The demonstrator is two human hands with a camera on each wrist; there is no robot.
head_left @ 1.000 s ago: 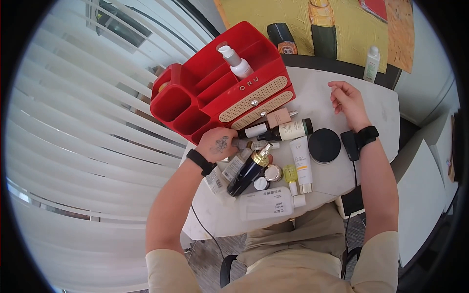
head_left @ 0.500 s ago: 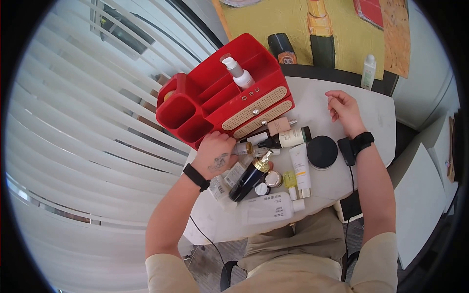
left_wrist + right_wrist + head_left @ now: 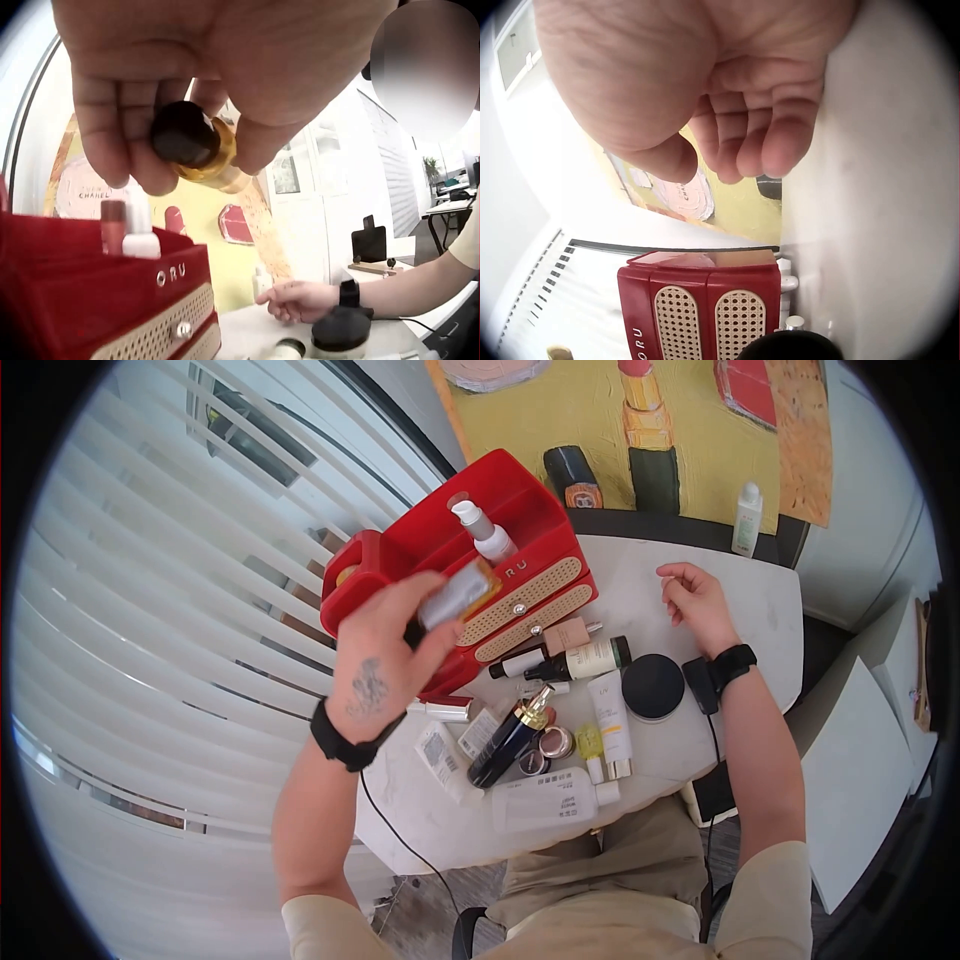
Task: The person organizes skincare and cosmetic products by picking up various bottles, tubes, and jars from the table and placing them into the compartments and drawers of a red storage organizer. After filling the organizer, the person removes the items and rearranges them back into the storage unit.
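Observation:
In the head view my left hand (image 3: pixel 385 650) pinches a small amber bottle (image 3: pixel 462 592) in front of the red organizer (image 3: pixel 515 480), above its drawers. The left wrist view shows the bottle's black cap (image 3: pixel 186 135) between fingers and thumb. A white pump bottle (image 3: pixel 490 540) stands in an upper compartment. My right hand (image 3: pixel 698 605) holds nothing and rests at the table's right side, its fingers loosely curled, beyond a round black jar (image 3: pixel 653 686).
Several cosmetics lie before the organizer, among them a dark blue bottle (image 3: pixel 505 745), a white tube (image 3: pixel 612 722) and a clear bottle (image 3: pixel 545 800). A small bottle (image 3: pixel 747 520) stands at the back right. Blinds (image 3: pixel 180 660) hang to the left.
My left hand has lifted the amber bottle off the table and raised it to the organizer's front. My right hand keeps its place on the table.

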